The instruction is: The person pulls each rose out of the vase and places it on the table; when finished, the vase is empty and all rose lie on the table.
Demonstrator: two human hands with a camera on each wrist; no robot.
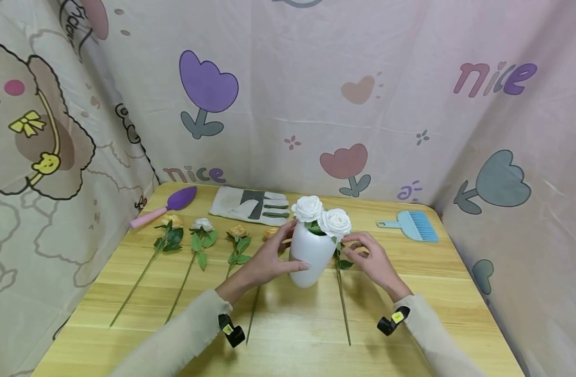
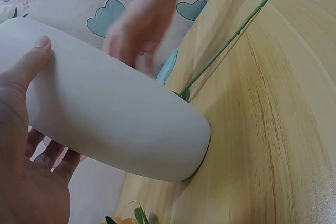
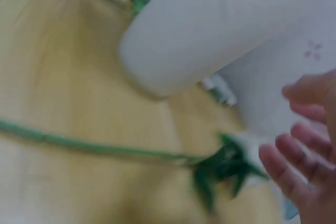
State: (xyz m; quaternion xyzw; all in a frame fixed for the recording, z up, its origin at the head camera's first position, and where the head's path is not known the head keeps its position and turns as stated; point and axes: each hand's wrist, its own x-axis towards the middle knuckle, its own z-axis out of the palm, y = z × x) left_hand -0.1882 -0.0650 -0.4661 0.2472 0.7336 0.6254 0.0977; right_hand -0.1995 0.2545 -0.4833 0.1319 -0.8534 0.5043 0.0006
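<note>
Left sleeve [image 1: 175, 335] nearest, left hand [image 1: 269, 257] grips the vase [image 1: 311, 259] between the desk's [image 1: 439, 285] side edges, right hand [image 1: 375, 262] loosely spread beside white roses [image 1: 335, 222]: a stray brush could tip it.

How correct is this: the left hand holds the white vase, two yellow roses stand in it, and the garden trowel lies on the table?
The colour is wrong: the two roses in the white vase are white, as the head view shows. The rest of your statement holds.
</note>
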